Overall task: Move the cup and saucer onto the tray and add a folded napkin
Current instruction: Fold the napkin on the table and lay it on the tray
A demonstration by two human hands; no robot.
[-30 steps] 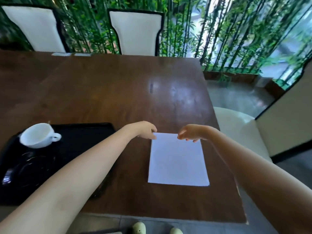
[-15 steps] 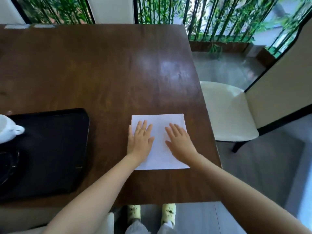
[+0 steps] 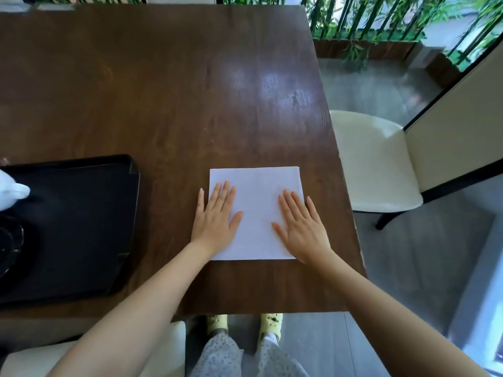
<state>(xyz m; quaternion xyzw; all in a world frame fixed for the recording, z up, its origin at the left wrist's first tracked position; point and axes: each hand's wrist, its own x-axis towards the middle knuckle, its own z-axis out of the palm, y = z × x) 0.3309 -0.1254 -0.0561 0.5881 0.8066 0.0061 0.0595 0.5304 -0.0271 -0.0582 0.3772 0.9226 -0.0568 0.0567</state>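
A white napkin [image 3: 257, 186], folded to a near square, lies flat on the dark wooden table [image 3: 163, 91] near its right front corner. My left hand [image 3: 216, 221] presses flat on the napkin's left part, fingers spread. My right hand [image 3: 300, 227] presses flat on its right part. To the left lies the black tray [image 3: 81, 227]. On it, at the frame's left edge, part of the white cup [image 3: 11, 190] shows, with a dark saucer [image 3: 9, 240] just in front of it, mostly cut off.
A cream chair [image 3: 375, 164] stands off the table's right side, beside a cream panel. Another cream seat [image 3: 24, 360] sits below the table's front edge at left. Bamboo plants line the far side. My feet in yellow shoes stand under the front edge.
The napkin went from a long sheet to a folded, shorter one. My hands moved from pinching its far edge to lying flat on it, then spread apart sideways.
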